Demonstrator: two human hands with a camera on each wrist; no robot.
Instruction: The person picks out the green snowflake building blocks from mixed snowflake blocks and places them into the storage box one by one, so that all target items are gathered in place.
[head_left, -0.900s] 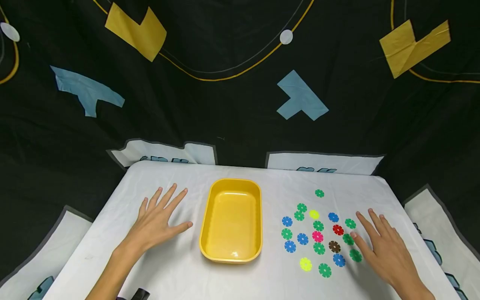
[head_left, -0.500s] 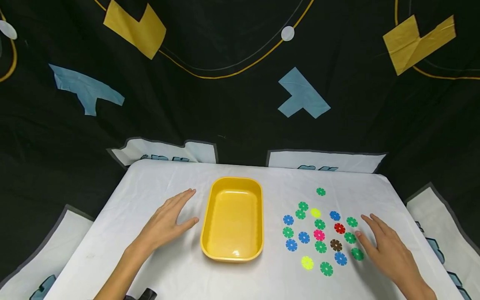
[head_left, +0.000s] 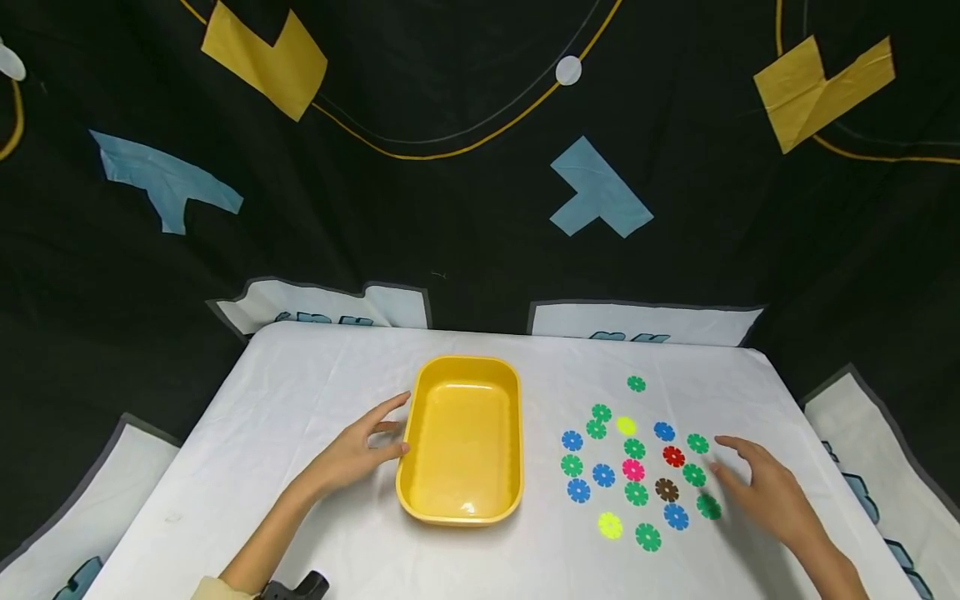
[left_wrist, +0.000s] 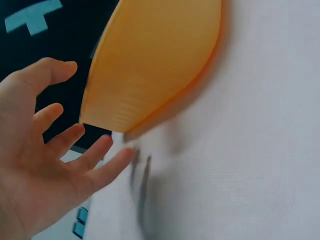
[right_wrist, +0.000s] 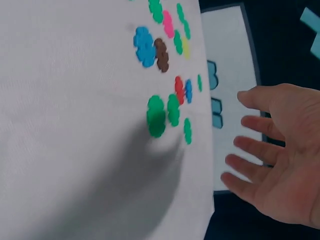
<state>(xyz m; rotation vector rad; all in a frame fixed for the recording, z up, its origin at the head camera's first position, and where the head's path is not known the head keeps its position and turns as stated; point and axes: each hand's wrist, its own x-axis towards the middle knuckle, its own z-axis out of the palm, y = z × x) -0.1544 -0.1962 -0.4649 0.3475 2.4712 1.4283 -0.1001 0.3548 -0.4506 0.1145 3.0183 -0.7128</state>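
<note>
Holding its thumb and fingers apart, the left hand [head_left: 348, 457] is just beside the left edge of the yellow tray [head_left: 459, 450], its thumb and forefinger pointing at the rim; whether they touch it I cannot tell. The left wrist view shows that hand with its fingers spread and slightly bent, near one end of the tray. The tray sits upright near the middle of the white tabletop [head_left: 420, 562], its longer sides running away from the person. To its right lie scattered notched discs: green, blue, yellow, red, pink and brown, most of them well apart, with two green ones touching toward the far side. The right hand [head_left: 772, 500] is on the outer side of this scatter, its thumb and forefinger apart and pointing toward the nearest green discs [head_left: 694, 475]. In the right wrist view its fingers are spread and loosely bent, and a soft shadow stretches over the cloth to those discs. A pale sleeve [head_left: 217, 590] and a black device [head_left: 298, 587] show at the left forearm. Behind the table hangs a black cloth [head_left: 420, 225] bearing yellow shapes [head_left: 266, 60] and blue shapes [head_left: 602, 190].
</note>
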